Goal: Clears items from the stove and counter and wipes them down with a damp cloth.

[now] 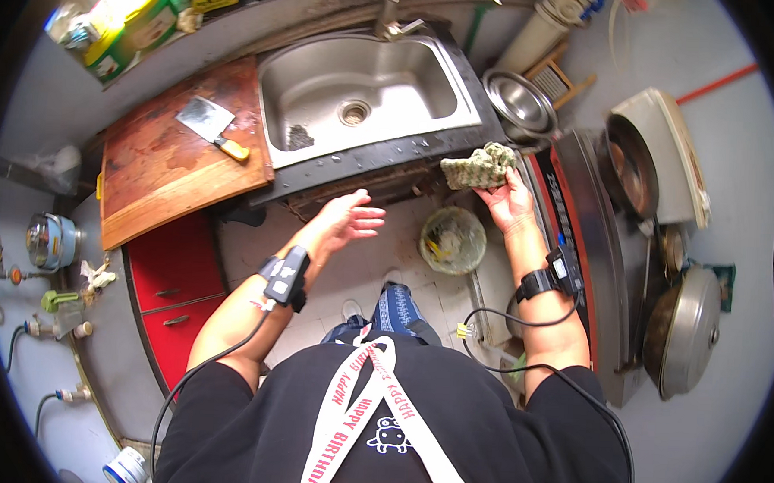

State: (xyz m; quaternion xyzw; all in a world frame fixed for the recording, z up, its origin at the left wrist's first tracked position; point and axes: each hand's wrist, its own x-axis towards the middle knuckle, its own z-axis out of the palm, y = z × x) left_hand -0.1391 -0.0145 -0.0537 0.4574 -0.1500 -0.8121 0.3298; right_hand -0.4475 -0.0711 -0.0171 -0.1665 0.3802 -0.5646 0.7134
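Note:
My right hand (509,200) grips a green and cream patterned cloth (478,168) by its lower right side, at the front right corner of the sink counter. Nothing is in my left hand (351,221), held in the air before the counter with its fingers apart. Beyond it lies the stainless steel sink (400,96), with a dark scouring pad (299,137) in its left part. A cleaver (206,119) with a yellow-ended handle rests on the wet, stained wooden board (169,196) to the left.
Water drops dot the black counter edge (364,161). A lined waste bin (453,241) stands on the floor below the cloth. Metal bowls (521,102) sit right of the sink. A pan (630,165) and a lidded pot (684,338) are farther right. Red drawers (171,277) stand at left.

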